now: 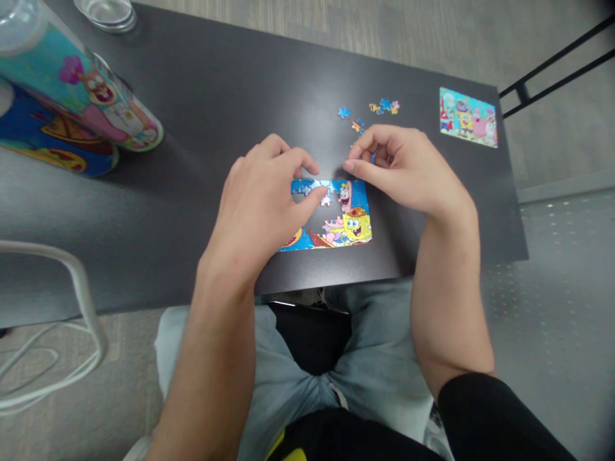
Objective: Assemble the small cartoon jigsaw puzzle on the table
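SpongeBob jigsaw puzzle (356, 224), one, partly assembled: lying flat on the dark bench (216, 83), close to the near edge; right side, with a yellow and a pink character, joined to strips along top and bottom; bare bench surface showing through the middle; left part covered by a hand. Left hand (264, 198): palm down over that left part, thumb and forefinger parted above the upper strip, nothing seen between them. Right hand (408, 169): above the bench just beyond the puzzle's upper right corner, thumb and forefinger tips close together, other fingers curled; whether a piece is gripped cannot be told. Loose pieces, toward the far edge: one blue piece (343, 113); one orange-and-blue piece (358, 126), near the right hand; one small multicoloured cluster (385, 104). Picture card (468, 118), cartoon-printed: near the far right corner. Cartoon canisters, two, at the bench's left end: one turquoise canister (103, 105), one dark blue canister (57, 137). Clear round lid (108, 13): at the far edge, beyond the canisters.
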### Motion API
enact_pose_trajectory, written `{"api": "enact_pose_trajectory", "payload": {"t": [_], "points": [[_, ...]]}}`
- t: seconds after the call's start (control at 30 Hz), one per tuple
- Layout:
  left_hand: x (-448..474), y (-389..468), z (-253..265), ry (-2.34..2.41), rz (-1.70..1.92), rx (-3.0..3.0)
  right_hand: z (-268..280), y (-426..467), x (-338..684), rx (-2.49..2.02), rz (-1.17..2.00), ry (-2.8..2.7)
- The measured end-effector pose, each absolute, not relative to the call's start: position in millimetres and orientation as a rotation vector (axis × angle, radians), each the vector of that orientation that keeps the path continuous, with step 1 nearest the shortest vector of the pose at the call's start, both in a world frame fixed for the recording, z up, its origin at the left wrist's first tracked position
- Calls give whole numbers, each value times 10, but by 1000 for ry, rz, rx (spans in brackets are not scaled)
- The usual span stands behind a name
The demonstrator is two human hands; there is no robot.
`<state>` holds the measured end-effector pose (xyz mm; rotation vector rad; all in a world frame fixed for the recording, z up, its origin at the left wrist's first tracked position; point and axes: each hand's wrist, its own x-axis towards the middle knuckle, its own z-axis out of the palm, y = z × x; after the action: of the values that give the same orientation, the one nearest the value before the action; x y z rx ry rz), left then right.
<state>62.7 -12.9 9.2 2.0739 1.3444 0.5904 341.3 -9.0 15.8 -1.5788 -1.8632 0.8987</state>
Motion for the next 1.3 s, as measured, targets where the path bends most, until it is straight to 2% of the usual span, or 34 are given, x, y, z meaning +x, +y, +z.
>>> {"api": "enact_pose_trajectory", "payload": {"t": [0.23,0.43,0.67,0.87,1.1,1.3], "points": [[826,-135,-60,1420,626,2165,142,78,3773,-1662,662,-1762],[803,-144,-106,1437,659,2177,20,210,3981,-1673,612,-1706],[807,-148,-3,1520,496,2147,15,287,3751,-1801,522,-1831],[743,-113,30,1571,529,2111,-27,372,3579,-1845,423,-1872],[571,-87,119,1625,562,2062,-19,344,3706,-1657,682,-1968],[505,-69,112,1652,606,2041,-20,311,3733,-1606,706,-2032]]}}
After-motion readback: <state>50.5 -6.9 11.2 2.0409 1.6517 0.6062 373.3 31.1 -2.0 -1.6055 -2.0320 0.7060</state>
